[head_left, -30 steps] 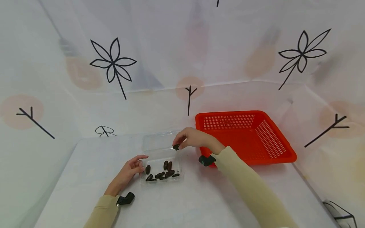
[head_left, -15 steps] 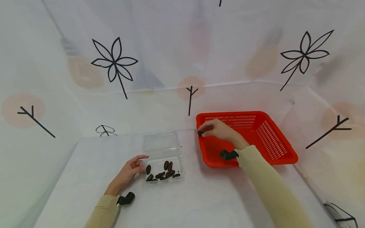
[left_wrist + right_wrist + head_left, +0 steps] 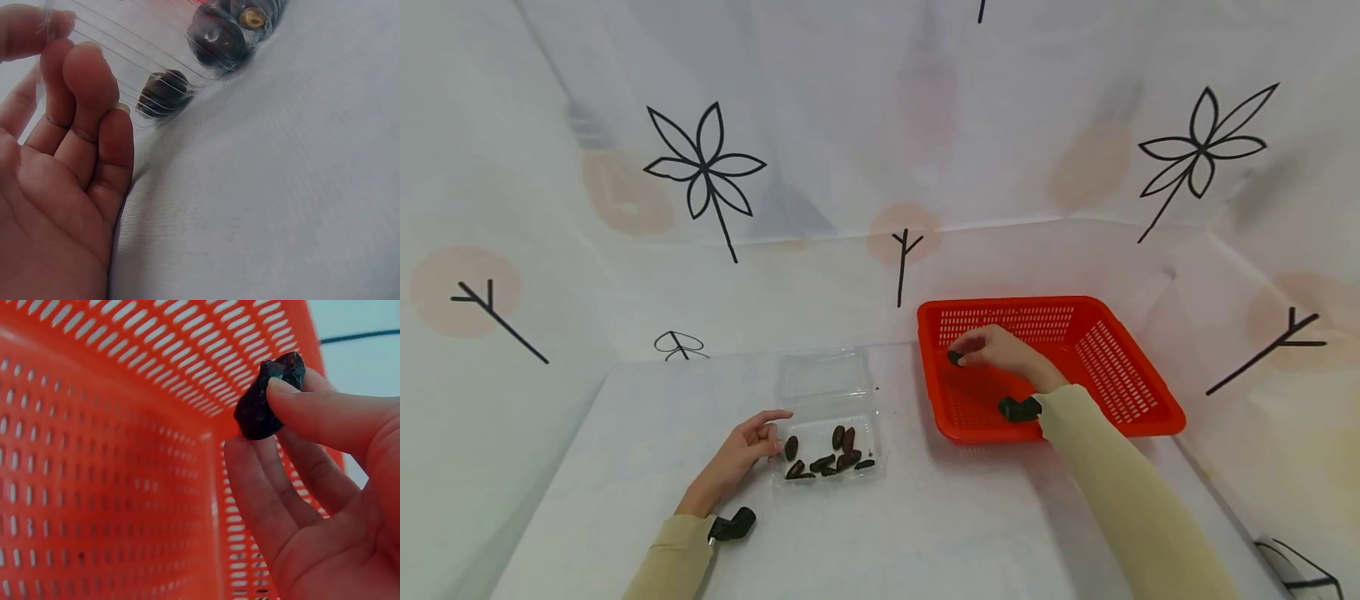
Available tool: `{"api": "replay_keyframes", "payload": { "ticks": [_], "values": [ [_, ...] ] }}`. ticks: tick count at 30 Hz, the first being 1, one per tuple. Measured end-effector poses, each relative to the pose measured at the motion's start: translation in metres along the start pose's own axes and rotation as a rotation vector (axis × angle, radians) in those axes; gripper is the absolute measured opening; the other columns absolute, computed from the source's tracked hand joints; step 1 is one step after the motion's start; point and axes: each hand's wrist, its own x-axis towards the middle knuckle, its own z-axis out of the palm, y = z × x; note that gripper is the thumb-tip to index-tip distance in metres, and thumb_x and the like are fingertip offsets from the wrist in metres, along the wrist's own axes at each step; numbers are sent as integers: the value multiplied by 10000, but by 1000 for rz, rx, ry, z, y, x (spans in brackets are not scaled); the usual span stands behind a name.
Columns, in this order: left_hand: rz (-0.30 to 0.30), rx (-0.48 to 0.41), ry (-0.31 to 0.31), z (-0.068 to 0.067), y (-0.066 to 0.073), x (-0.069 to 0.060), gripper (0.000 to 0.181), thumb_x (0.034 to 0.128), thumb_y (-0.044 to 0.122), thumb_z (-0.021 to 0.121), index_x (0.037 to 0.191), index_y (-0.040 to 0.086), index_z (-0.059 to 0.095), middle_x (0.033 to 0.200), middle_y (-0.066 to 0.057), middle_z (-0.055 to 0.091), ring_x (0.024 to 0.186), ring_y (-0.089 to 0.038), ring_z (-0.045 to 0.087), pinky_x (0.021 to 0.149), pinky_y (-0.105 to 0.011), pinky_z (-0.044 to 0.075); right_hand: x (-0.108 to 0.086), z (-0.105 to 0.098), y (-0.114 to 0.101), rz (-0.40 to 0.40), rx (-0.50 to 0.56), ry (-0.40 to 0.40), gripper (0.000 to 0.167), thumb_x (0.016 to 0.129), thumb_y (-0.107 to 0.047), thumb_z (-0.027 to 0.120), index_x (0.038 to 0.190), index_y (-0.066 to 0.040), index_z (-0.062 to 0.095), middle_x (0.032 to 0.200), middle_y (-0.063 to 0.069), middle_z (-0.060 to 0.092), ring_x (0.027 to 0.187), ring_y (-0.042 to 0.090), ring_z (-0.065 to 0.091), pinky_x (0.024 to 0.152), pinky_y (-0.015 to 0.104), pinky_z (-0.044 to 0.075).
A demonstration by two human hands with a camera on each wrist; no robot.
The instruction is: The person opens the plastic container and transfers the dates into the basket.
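Observation:
My right hand (image 3: 1000, 350) pinches a dark, wrinkled date (image 3: 269, 397) between thumb and fingers. It holds the date above the floor of the red plastic basket (image 3: 1112, 412), inside the rim near the left wall. My left hand (image 3: 748, 446) holds the left side of a clear plastic clamshell box (image 3: 861, 427), with curled fingers against its wall in the left wrist view. Several brown dates (image 3: 848, 459) lie in the box's near half. Through the ribbed wall, a few dates (image 3: 215, 40) appear close to the left fingertips.
The box's clear lid (image 3: 823, 375) lies folded back on the white-covered table (image 3: 925, 533). White cloth (image 3: 820, 167) with line-drawn plants hangs behind and at the sides. A tiny dark speck (image 3: 877, 387) lies beside the lid.
My right hand has carried the date from over the box's lid rightward, across the basket's left rim, then lower into the basket. The left hand has stayed at the box.

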Motion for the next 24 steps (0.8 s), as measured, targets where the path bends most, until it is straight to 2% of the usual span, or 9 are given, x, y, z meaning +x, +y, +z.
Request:
{"api": "replay_keyframes", "payload": {
  "ticks": [5,12,24],
  "values": [
    [-4,4,2,0,-1,0,483,961,-16,587,1417,-72,440,801,-7,500,697,-90,529,685,-249,485,4,-1,11,66,-23,-19,312,936,-91,668,1244,-44,684,1152,103,689,1037,267,625,958,448,480],
    [-2,-2,-2,0,-1,1,486,960,-15,588,1420,-66,441,796,-9,498,697,-94,530,681,-246,487,5,-3,21,148,-33,-90,295,929,-82,669,1219,-37,700,1097,87,704,984,247,629,912,415,508],
    [-2,3,4,0,0,0,488,959,-30,581,1421,-81,432,797,-14,489,701,-96,528,679,-247,489,8,-1,25,169,-60,-82,260,927,-62,675,1181,-45,729,1062,85,717,950,251,634,874,391,528]
  ]
}}
